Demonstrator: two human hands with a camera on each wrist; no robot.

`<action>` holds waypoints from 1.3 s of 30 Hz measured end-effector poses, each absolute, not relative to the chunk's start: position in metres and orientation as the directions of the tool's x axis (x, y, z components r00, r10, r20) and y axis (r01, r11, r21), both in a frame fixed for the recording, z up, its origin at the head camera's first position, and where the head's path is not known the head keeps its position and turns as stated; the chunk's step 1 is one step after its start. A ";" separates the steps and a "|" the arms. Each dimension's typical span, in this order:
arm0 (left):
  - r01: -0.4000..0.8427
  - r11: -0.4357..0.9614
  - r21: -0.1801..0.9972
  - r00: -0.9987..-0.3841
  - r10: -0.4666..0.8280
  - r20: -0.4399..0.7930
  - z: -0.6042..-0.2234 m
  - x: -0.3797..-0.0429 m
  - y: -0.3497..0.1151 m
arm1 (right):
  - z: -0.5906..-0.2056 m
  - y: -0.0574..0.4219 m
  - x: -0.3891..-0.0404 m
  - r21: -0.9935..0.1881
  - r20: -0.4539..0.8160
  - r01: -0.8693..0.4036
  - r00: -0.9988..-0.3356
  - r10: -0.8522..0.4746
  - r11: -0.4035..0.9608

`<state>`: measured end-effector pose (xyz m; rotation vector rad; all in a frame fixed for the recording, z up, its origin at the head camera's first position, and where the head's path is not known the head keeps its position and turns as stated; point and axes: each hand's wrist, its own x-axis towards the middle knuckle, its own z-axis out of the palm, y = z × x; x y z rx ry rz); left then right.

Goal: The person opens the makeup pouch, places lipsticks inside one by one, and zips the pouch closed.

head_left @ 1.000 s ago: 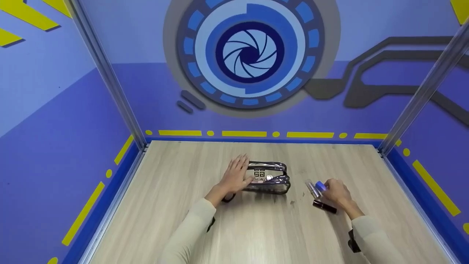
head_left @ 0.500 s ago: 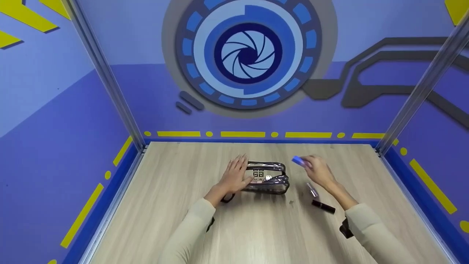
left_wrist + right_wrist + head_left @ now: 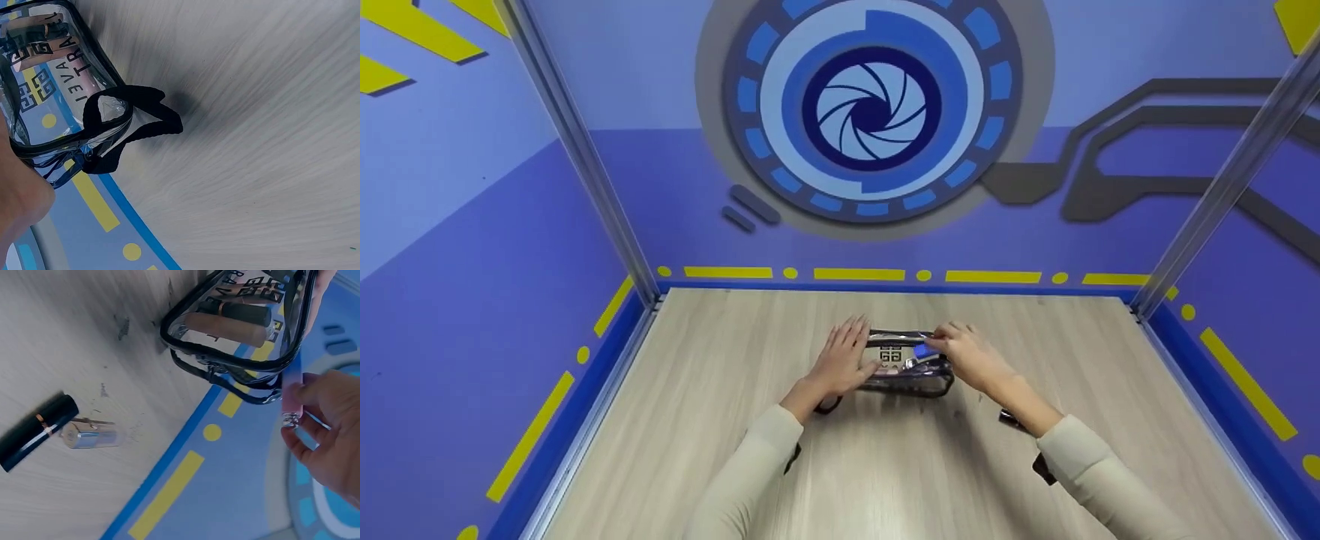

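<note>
My left hand (image 3: 840,360) lies with straight fingers on the left end of a clear travel pouch (image 3: 911,385), which has black piping and black lettering. Between thumb and fingers, my right hand (image 3: 975,361) pinches a slim pink-and-blue cosmetic tube (image 3: 292,396) with a glittery end. The tube's blue end points into the pouch's open top at its right side. Inside the pouch, the right wrist view shows a brownish-pink cylinder (image 3: 225,328) and a black tube (image 3: 247,313). A black strap loop (image 3: 169,119) sticks out from the pouch's left end.
On the wooden table (image 3: 720,465), right of the pouch, lie a black lipstick-like tube (image 3: 39,430) and a small clear-and-silver container (image 3: 93,437), close together. My right forearm partly covers them in the head view. Blue walls (image 3: 780,247) stand around the table's back and sides.
My right hand has picked up the pink-and-blue tube from beside the other loose items and carried it up and left to the pouch's opening. My left hand has stayed on the pouch.
</note>
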<state>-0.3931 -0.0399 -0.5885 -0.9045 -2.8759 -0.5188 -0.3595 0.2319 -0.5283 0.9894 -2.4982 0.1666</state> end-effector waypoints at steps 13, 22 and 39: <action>0.555 0.774 0.304 -0.831 0.532 0.164 -0.583 -0.391 -0.036 | -0.526 0.204 -0.352 0.269 0.292 -0.587 -0.706 -0.645 0.764; 0.568 0.761 0.313 -0.822 0.540 0.181 -0.587 -0.390 -0.035 | -0.532 0.187 -0.363 0.028 0.230 -0.630 -0.752 -0.618 0.776; 0.557 0.777 0.295 -0.830 0.536 0.157 -0.584 -0.393 -0.039 | -0.516 0.216 -0.371 -0.217 0.395 -0.611 -0.768 -0.504 0.761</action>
